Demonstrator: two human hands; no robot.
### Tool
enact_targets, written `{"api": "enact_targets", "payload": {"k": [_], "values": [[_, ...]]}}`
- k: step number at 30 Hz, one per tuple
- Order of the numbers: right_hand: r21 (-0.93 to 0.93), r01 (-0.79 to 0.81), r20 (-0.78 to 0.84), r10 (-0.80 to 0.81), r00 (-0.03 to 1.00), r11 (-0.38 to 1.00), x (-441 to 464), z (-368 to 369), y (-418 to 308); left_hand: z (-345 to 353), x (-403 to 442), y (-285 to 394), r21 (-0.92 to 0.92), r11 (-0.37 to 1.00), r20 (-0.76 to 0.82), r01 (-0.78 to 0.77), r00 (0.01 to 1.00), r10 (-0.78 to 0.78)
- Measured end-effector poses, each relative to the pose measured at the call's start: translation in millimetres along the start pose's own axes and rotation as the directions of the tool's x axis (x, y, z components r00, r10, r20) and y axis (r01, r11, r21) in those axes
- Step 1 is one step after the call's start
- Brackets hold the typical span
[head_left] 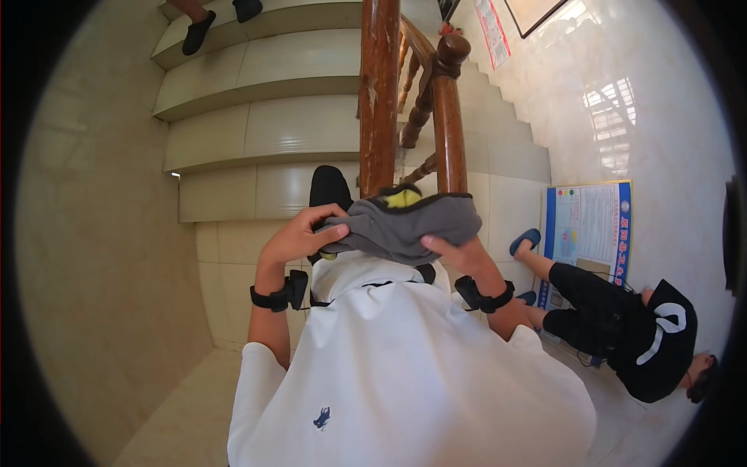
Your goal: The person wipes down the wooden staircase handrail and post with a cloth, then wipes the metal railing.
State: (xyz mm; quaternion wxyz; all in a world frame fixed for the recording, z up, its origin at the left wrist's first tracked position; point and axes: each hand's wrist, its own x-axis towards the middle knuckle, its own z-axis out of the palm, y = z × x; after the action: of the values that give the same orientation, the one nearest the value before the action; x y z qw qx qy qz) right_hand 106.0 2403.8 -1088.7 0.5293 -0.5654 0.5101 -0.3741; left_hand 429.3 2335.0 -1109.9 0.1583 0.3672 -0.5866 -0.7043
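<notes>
A grey cloth item (412,233) with dark edging and a yellow-green patch is stretched between my hands, in front of the lower end of a brown wooden rail (378,101). My left hand (307,233) grips its left end, thumb on top and fingers bent round the fabric. At the other end, my right hand (461,253) holds the cloth with the thumb on the near side, its other fingers mostly hidden behind it. Black bands circle both wrists.
Tiled stairs (296,124) rise ahead, with another person's feet in dark shoes (198,33) at the upper left. A wooden post (450,117) stands right of the rail. At the right, a person in black (654,342) is beside a poster board (587,222) by the wall.
</notes>
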Motion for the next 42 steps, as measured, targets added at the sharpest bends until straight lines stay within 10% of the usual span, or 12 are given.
{"api": "enact_targets", "payload": {"k": [5,12,15,18,21,23,26,30,37,40,42], "values": [[0.294,-0.328,-0.075,0.364,0.929,0.898,4.2,-8.4,-3.5,12.5,-2.7,1.1,0.151,0.979,-0.103,-0.139,0.983,0.155],[-0.133,-0.508,-0.129,0.493,0.86,0.851,20.1,-12.2,-11.0,29.3,13.1,23.9,0.275,0.947,-0.125,-0.168,0.97,0.208],[-0.092,-0.472,-0.037,0.47,0.882,0.877,27.9,-21.5,-20.5,28.2,20.7,35.2,0.37,0.921,-0.13,-0.12,0.975,0.18],[-0.274,0.215,0.03,-0.216,0.976,0.937,20.1,-35.9,3.0,26.2,29.3,30.4,0.497,0.853,-0.103,-0.16,0.965,0.241],[0.079,-0.28,0.395,0.228,0.89,0.957,11.0,-53.4,-65.6,32.2,27.0,47.6,0.617,0.779,-0.072,-0.117,0.976,0.204],[0.159,-0.307,0.457,0.206,0.865,0.938,10.1,-53.3,-71.3,36.8,31.4,46.1,0.659,0.741,-0.067,-0.132,0.97,0.232],[0.263,-0.007,0.357,-0.091,0.93,0.965,19.8,-30.8,-49.7,43.0,41.0,33.1,0.442,0.871,-0.085,-0.216,0.956,0.28],[-0.043,-0.175,0.042,0.176,0.983,0.984,35.5,-18.6,-32.5,37.6,61.8,4.0,0.109,0.975,-0.135,-0.192,0.969,0.206],[-0.396,0.15,-0.087,-0.2,0.976,0.906,34.0,12.2,-12.7,39.3,69.3,-24.0,0.039,0.971,-0.173,-0.235,0.956,0.238],[-0.134,0.029,-0.086,-0.04,0.996,0.991,32.2,10.9,-10.8,39.5,61.8,-6.3,0.168,0.96,-0.23,-0.225,0.938,0.26],[-0.304,0.102,0.07,-0.085,0.994,0.947,23.7,-6.7,-9.3,43.0,56.5,5.1,0.217,0.957,-0.256,-0.194,0.934,0.248]]}}
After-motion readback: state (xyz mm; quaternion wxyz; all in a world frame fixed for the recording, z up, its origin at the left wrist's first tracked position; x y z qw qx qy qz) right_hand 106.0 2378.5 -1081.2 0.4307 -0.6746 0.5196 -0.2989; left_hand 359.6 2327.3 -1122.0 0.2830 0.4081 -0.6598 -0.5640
